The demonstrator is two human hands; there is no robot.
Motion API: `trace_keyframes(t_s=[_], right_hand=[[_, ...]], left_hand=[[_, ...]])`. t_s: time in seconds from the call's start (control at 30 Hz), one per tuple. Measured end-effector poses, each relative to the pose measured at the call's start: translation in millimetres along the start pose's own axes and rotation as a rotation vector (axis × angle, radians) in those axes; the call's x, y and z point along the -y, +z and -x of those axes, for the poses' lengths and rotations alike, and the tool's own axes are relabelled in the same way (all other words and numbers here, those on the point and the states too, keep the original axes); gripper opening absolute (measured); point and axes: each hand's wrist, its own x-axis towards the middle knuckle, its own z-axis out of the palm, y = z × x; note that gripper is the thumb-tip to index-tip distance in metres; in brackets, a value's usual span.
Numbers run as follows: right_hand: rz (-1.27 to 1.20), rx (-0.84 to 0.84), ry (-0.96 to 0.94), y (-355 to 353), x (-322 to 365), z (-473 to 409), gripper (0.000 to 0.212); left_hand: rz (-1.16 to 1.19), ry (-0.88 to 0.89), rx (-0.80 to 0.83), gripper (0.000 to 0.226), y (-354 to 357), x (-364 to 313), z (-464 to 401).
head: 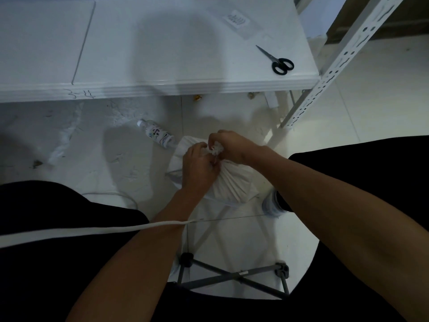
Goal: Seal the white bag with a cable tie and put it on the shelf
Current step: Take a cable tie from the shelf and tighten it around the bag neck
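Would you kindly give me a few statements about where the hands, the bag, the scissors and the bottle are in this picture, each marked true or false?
1. Both hands, the left hand and the right hand, grip the gathered neck of the white bag. True.
2. The scissors lie on the floor beside the bag. False: they lie on the white table, near its right end.
3. A plastic bottle lies on its side on the floor. True.
4. The white bag already sits on the shelf. False: it is down low in front of the person, between the knees.
5. The scissors have red handles. False: the handles are black.
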Motion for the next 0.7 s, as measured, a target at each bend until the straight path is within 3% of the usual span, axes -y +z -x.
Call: trace_keyframes(t_s=[0.1, 0.27, 0.4, 0.57, 0.7], right_hand=[[0.03, -0.039, -0.042, -2, 4, -3, 0.032], [-0.014, -0.078, -0.068, -10, 1, -4, 0.023], [-0.183, -0.153, -0.005, -11, -2, -4, 0.025], [-0.267, -0.148, 0.089, -15, -1, -5, 0.024], [-0.267, -0.129, 0.122, -17, 2, -7, 0.021]], left_hand=[[0.147, 0.033, 0.078, 0.023, -2, 1, -3], [0.404, -0.095, 0.066, 0.025, -6, -1, 1], [0.491, -0.257, 0.073, 0.022, -3, 0, -4], [0.585, -0.34, -0.048, 0.047, 1, -11, -4], [0.664, -0.331, -0.125, 0.036, 6, -15, -5]])
